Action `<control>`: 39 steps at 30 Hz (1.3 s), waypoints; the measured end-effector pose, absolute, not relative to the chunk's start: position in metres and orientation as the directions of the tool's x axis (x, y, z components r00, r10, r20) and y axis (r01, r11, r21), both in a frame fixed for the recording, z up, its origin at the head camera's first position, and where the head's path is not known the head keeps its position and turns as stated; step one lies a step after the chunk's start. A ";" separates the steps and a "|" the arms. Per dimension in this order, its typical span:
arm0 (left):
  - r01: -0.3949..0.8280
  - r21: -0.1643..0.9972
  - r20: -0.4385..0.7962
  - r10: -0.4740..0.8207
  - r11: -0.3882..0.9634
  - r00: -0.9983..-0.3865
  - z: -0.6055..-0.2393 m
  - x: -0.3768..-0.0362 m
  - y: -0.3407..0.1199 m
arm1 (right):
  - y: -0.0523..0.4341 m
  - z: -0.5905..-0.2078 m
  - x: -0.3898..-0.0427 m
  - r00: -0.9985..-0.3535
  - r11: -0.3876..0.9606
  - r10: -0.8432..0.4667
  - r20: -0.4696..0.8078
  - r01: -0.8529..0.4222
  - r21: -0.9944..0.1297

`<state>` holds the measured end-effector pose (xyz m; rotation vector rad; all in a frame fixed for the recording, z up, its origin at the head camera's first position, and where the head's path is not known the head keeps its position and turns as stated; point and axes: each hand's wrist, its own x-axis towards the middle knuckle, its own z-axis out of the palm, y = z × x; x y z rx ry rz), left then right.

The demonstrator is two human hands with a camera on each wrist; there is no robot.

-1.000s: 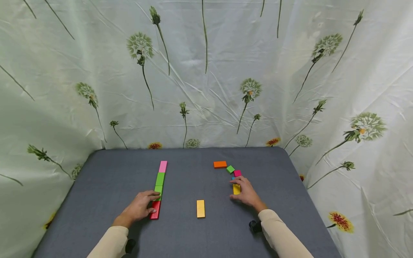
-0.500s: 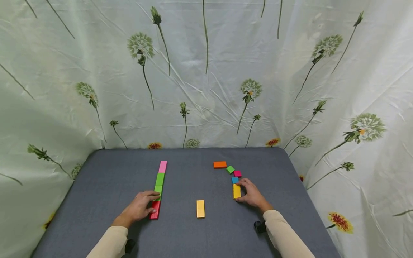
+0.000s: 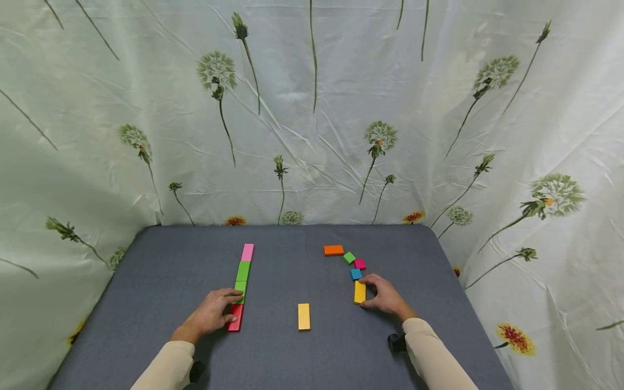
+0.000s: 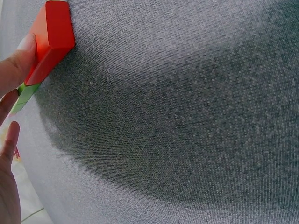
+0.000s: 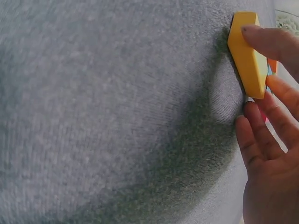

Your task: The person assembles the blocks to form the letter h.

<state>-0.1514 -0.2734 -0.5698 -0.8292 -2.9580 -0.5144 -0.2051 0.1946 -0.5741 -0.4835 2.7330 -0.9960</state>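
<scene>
Lengthwise, the yellow block (image 3: 359,292) lies flat on the grey table (image 3: 146,271), pointing away from the person, just below a blue block (image 3: 356,274). Right hand (image 3: 387,297) pinches its ends. Left hand (image 3: 212,313) rests relaxed against the red block (image 3: 235,317).

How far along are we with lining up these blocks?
Done: a straight row on the left, pink block, two green blocks and the red block, which the left hand touches. In hand: the right hand holds a yellow block at the near end of a curved line below the blue block. Left: a second yellow block lies alone in the middle.
</scene>
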 end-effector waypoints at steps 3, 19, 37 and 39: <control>0.502 0.315 0.095 0.499 0.805 -0.861 -0.569 -0.151 -0.274 | 0.195 -0.573 -0.205 -0.925 0.731 -0.372 -0.078 -0.240 -0.639; 0.491 0.317 0.074 0.495 0.811 -0.866 -0.567 -0.154 -0.271 | 0.156 -0.555 -0.203 -0.895 0.671 -0.443 -0.059 -0.287 -0.683; 0.453 0.314 0.029 0.469 0.834 -0.883 -0.568 -0.156 -0.272 | 0.074 -0.562 -0.232 -0.785 0.681 -0.600 -0.155 -0.399 -0.615; 0.440 0.320 0.007 0.462 0.839 -0.887 -0.568 -0.156 -0.272 | 0.072 -0.563 -0.232 -0.777 0.676 -0.609 -0.159 -0.405 -0.615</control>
